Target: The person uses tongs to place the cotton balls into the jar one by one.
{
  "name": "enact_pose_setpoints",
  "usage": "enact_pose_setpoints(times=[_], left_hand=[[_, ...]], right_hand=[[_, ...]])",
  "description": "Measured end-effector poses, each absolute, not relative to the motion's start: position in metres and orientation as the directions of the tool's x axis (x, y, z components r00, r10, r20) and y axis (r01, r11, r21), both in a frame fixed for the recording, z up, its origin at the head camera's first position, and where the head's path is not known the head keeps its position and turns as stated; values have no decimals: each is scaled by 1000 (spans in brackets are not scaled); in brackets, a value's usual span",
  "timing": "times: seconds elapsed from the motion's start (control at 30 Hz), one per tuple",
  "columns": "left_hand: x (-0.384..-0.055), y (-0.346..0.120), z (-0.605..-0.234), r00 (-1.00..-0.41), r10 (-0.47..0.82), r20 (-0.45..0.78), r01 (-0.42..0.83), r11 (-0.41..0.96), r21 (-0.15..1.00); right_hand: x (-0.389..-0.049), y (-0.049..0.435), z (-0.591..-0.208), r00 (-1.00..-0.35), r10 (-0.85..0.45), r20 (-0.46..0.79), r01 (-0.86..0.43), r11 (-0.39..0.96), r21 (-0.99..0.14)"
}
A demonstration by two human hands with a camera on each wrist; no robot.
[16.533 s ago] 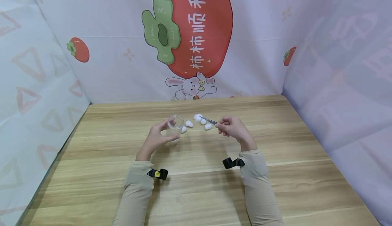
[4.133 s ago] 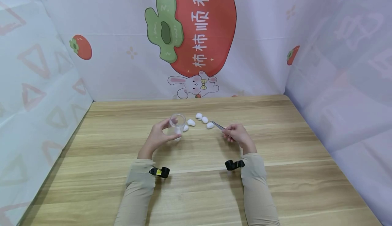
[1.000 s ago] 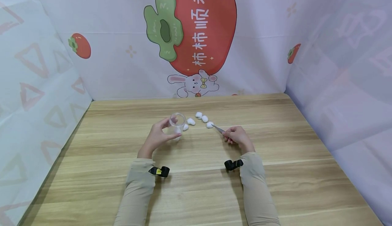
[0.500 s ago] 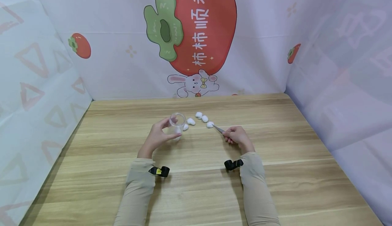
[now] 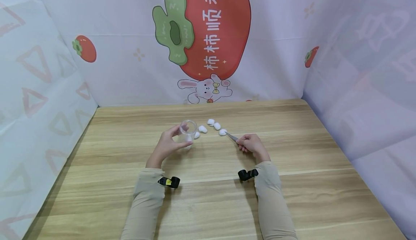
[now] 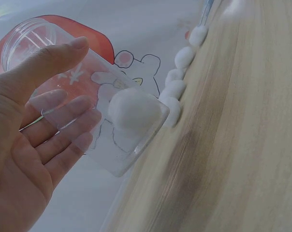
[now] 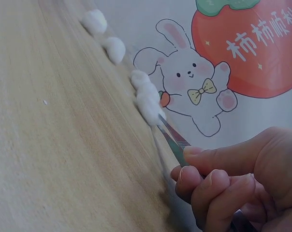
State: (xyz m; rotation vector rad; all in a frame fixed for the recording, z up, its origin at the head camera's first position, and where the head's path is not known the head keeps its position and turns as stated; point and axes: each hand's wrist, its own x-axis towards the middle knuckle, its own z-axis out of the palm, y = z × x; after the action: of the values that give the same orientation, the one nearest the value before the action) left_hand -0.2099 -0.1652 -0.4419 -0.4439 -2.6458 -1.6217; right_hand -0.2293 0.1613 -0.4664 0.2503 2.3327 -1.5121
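Note:
My left hand (image 5: 166,147) grips a clear jar (image 5: 188,134), thumb on one side and fingers on the other. In the left wrist view the jar is tilted, and a white cotton ball (image 6: 134,110) lies inside at its base. My right hand (image 5: 252,145) pinches metal tweezers (image 5: 232,136) between thumb and fingers. The tips touch the rightmost cotton ball (image 5: 222,132) on the table; whether they squeeze it I cannot tell. In the right wrist view the tweezers (image 7: 174,141) reach that ball (image 7: 149,109) from below right.
Other cotton balls lie on the wooden table (image 5: 208,204): a pair (image 5: 211,122) farther back, one ball (image 5: 203,129) right of the jar and another (image 5: 196,135) beside it. A printed cloth (image 5: 123,70) stands behind the table, with more cloth at both sides.
Earlier, the tweezers were at the back cotton balls; a ball now shows in the jar. Then the tips moved from beside the rightmost ball onto it. Little differs over the last second.

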Motion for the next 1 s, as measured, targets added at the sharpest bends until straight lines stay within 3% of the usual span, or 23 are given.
enact_pose_setpoints(times=[1.0], left_hand=[[-209, -165, -441, -960, 231, 159, 247, 426, 870]], right_hand=[[-227, 162, -454, -919, -33, -393, 349, 396, -849]])
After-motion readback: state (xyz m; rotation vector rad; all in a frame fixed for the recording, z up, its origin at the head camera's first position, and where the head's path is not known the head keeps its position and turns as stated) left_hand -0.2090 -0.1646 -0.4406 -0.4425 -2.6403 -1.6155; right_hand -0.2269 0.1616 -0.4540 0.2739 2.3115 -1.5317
